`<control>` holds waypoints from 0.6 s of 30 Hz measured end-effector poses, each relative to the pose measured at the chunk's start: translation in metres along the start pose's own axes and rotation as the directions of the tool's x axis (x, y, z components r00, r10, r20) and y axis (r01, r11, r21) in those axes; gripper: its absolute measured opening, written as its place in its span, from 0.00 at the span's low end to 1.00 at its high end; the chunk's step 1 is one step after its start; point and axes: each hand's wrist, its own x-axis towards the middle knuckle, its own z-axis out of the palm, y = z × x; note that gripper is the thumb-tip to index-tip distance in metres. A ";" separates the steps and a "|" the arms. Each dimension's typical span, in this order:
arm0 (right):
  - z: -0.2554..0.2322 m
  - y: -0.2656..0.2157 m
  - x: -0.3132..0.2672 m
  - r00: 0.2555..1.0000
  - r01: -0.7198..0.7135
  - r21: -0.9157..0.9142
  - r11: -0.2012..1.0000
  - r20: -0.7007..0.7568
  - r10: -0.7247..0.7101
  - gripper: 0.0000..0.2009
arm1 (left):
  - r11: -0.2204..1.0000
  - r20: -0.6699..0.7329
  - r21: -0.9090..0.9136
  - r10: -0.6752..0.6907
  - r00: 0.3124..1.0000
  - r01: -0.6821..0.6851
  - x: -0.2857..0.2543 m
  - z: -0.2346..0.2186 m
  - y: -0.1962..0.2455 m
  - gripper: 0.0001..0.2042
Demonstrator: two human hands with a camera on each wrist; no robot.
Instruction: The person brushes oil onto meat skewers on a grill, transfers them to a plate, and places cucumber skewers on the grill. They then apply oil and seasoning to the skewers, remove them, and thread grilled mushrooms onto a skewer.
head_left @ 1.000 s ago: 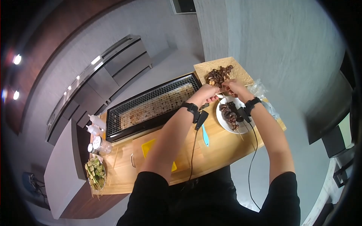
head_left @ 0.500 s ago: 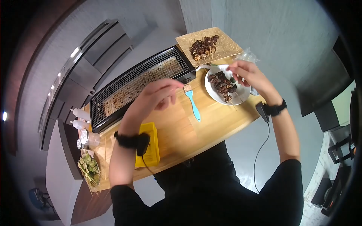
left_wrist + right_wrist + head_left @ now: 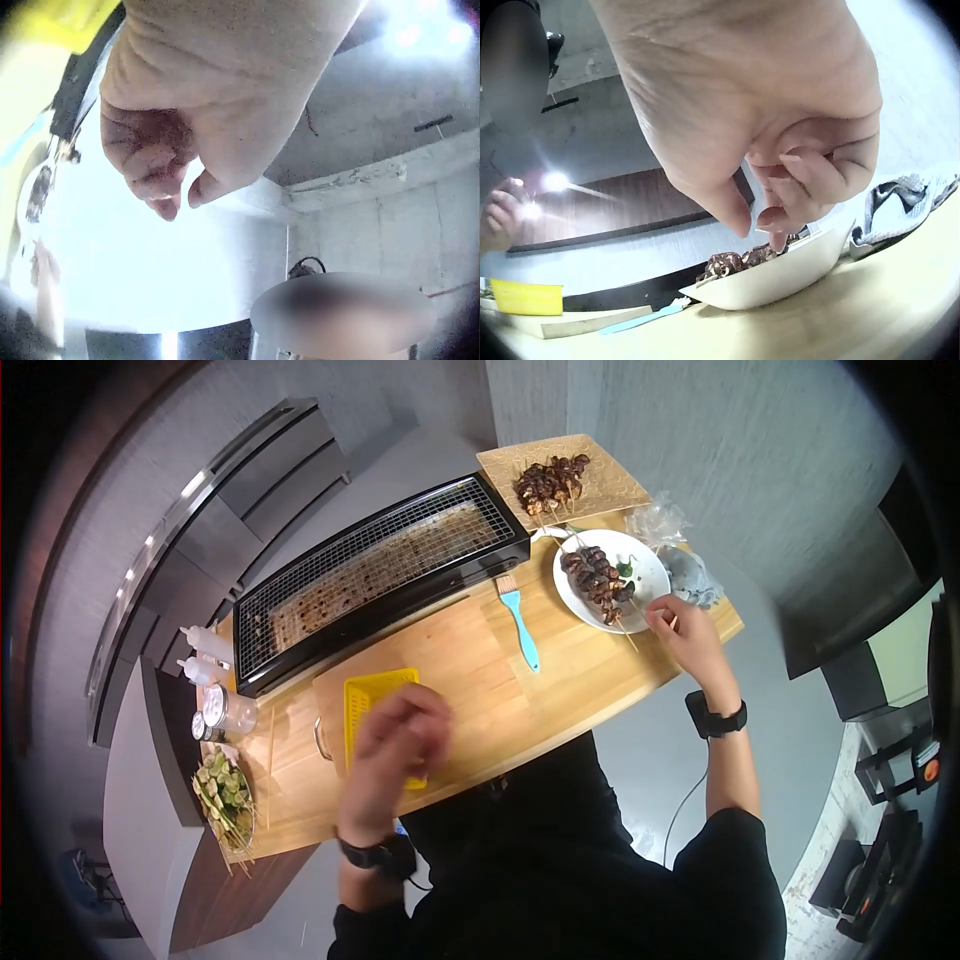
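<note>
My left hand (image 3: 395, 755), blurred, hangs over the yellow basket (image 3: 380, 685) with its fingers loosely bent. Nothing shows between thumb and fingertips in the left wrist view. At the right rim of the white plate (image 3: 570, 600), my right hand (image 3: 692, 643) has its fingers curled, thumb and forefinger tips right at a stick end. I cannot tell whether they pinch it. Dark grilled meat skewers (image 3: 597, 572) lie across the plate, sticks over its near rim, beside a small green piece (image 3: 625, 567). In the right wrist view, the fingertips overlap the plate (image 3: 757, 289).
A long black grill (image 3: 380, 575) stretches along the back. More skewers (image 3: 550, 482) rest on a gold tray (image 3: 610, 485). A blue brush (image 3: 520, 628) lies near the cutting board (image 3: 470, 660). Bottles (image 3: 207, 642), jars (image 3: 232, 710) and green vegetable skewers (image 3: 225, 795) stand left; a grey cloth (image 3: 690, 575) sits right.
Both hands first worked together by the gold tray, then parted. The left hand swung down and left to the yellow basket. The right hand came to the plate's right rim.
</note>
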 end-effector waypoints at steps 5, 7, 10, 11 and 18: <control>0.008 0.003 0.004 0.999 -0.011 -0.071 0.997 0.046 0.014 0.08 | 0.967 0.442 -0.075 -0.188 0.877 0.245 0.024 0.051 -0.057 0.10; 0.013 0.005 0.003 0.999 -0.001 -0.058 0.998 0.041 0.003 0.08 | 0.960 0.444 -0.089 -0.200 0.873 0.266 0.040 0.074 -0.077 0.14; 0.019 0.008 0.001 0.997 -0.046 -0.045 0.998 0.061 0.048 0.09 | 0.947 0.417 -0.138 -0.212 0.884 0.292 0.068 0.102 -0.111 0.21; 0.019 0.007 0.000 0.996 -0.058 -0.024 0.998 0.065 0.060 0.09 | 0.941 0.405 -0.157 -0.215 0.889 0.299 0.078 0.108 -0.124 0.23; 0.026 0.002 -0.008 0.992 -0.122 0.110 0.986 0.051 0.117 0.10 | 0.819 0.406 -0.356 -0.299 0.864 0.451 0.132 0.131 -0.162 0.24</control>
